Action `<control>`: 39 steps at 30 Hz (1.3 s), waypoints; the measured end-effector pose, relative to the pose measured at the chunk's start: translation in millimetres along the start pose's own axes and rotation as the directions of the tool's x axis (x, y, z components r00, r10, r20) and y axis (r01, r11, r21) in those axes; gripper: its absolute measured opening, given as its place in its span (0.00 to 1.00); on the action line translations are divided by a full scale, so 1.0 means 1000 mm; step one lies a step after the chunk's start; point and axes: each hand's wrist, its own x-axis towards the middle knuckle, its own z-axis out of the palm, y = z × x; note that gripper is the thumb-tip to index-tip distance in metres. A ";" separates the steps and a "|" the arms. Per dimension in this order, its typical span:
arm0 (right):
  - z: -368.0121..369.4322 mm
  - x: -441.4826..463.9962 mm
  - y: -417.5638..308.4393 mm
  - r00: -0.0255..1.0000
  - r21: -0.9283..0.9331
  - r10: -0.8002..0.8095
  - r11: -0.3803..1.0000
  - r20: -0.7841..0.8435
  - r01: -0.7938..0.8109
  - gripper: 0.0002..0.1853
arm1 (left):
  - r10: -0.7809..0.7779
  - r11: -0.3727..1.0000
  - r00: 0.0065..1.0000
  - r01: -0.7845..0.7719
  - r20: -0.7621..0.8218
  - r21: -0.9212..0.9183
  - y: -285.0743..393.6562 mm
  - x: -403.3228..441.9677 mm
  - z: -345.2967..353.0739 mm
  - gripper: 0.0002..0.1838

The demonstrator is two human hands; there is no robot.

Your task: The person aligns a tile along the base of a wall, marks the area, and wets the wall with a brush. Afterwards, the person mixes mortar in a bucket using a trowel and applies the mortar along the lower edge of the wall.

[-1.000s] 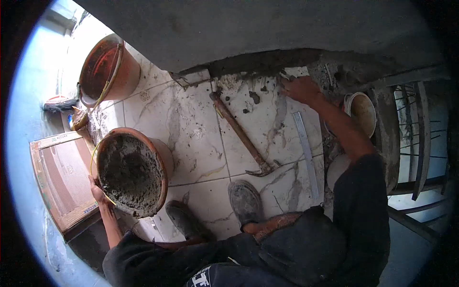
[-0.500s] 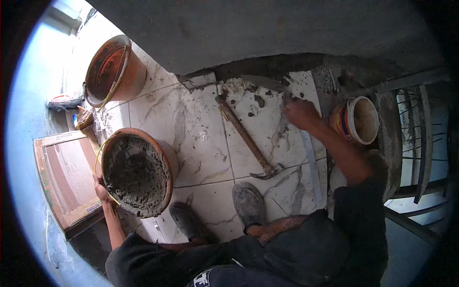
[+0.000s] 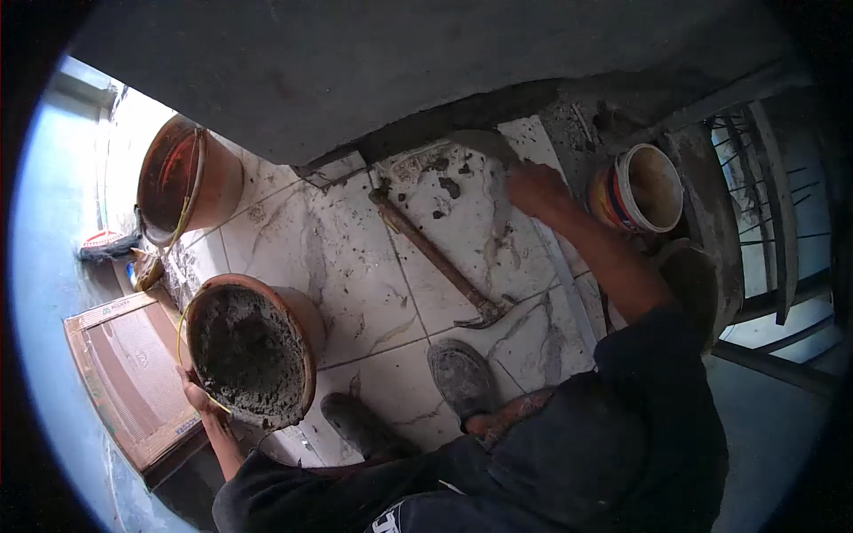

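Note:
My left hand (image 3: 197,391) grips the near left side of a bucket (image 3: 311,329), by the yellow handle wire. Grey wet mortar (image 3: 244,355) lies inside it, with a hollow in the middle. My right hand (image 3: 538,191) is closed around a trowel (image 3: 484,145); its handle is hidden in the fist. The grey blade points left, low along the base of the grey wall. Below it, mortar crumbs (image 3: 449,186) are scattered over the tiles. A hammer (image 3: 440,262) with a worn wooden handle lies between my two hands.
An orange-stained bucket (image 3: 218,191) stands at the back left, near a cardboard box (image 3: 133,382). At right are a white paint pail (image 3: 633,191) and a metal straightedge (image 3: 569,289). The grey wall (image 3: 400,80) overhangs the tiles; bare rods (image 3: 755,226) stick out far right.
The view has shifted, so most things sit a little further left. My right hand and the trowel stay near the wall's base; my left hand stays on the mortar bucket.

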 end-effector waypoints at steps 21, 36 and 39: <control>-0.002 0.013 0.128 0.986 -0.450 -0.164 0.883 -0.030 0.133 0.26 | 0.007 0.999 0.986 -0.015 0.165 0.049 -0.001 0.009 -0.026 0.32; -0.056 0.057 0.089 0.970 -0.523 -0.225 0.840 -0.097 0.143 0.21 | -0.072 0.995 0.995 0.066 0.075 0.081 0.002 0.012 -0.025 0.29; -0.072 0.054 0.095 0.972 -0.596 -0.218 0.793 -0.086 0.125 0.21 | -0.041 0.998 0.995 0.036 0.095 0.060 0.003 0.011 -0.021 0.29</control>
